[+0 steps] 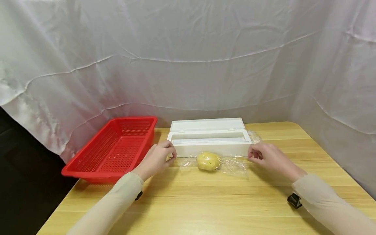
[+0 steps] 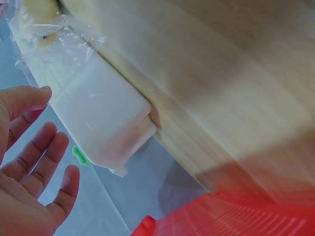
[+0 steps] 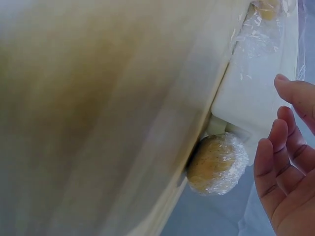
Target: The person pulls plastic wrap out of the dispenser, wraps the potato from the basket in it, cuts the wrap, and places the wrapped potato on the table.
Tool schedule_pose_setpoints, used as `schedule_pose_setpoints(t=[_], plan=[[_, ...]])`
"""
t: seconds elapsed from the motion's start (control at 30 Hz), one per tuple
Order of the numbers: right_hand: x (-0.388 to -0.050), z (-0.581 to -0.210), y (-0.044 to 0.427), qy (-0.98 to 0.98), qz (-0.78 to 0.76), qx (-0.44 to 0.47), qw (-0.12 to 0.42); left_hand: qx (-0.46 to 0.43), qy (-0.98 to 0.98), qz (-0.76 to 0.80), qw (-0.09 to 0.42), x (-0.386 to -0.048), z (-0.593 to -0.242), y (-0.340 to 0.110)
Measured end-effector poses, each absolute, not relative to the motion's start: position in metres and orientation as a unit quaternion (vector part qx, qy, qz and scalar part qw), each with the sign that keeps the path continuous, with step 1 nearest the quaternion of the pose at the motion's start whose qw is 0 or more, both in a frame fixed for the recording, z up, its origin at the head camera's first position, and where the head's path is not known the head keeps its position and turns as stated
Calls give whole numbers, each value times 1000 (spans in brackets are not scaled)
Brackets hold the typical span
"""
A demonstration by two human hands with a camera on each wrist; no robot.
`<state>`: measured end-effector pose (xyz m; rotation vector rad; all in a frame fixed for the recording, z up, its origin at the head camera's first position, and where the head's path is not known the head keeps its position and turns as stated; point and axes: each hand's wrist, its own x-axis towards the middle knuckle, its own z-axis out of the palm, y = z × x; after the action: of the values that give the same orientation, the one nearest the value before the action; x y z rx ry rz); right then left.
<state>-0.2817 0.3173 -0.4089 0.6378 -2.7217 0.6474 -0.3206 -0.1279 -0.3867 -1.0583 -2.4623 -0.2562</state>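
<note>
A yellow potato point(image 1: 209, 161) lies on the table in front of a white cling film box point(image 1: 212, 150), with clear cling film point(image 1: 234, 165) over it and spread to both sides. My left hand point(image 1: 158, 158) is at the box's left end, thumb and forefinger pinching the film's edge. At the right end, my right hand point(image 1: 271, 159) pinches the film's other edge with bent fingers. The right wrist view shows the thumb point(image 3: 297, 96) near the thin film, its forefinger mostly hidden. A second potato point(image 3: 216, 163), wrapped in film, sits beyond the box's right end.
A red plastic basket point(image 1: 132, 148) stands left of the box, close to my left forearm. The box's lid point(image 1: 207, 124) is raised at the back. Behind the wooden table point(image 1: 205, 209) hangs a pale grey cloth point(image 1: 188, 81).
</note>
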Motion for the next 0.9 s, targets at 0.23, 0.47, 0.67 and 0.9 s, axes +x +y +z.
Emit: schedule_pose_setpoints(t=[0.23, 0.47, 0.67, 0.9], plan=[[-275, -412, 320, -944, 220, 223, 102, -374, -898, -63, 224, -316, -395, -130], [-275, -411, 321, -953, 197, 226, 41, -373, -901, -34, 219, -312, -395, -128], [-279, -408, 320, -948, 215, 236, -9, -369, -906, -21, 206, -313, -396, -126], [-286, -403, 319, -942, 228, 243, -31, -367, -909, -33, 194, -320, -394, -125]])
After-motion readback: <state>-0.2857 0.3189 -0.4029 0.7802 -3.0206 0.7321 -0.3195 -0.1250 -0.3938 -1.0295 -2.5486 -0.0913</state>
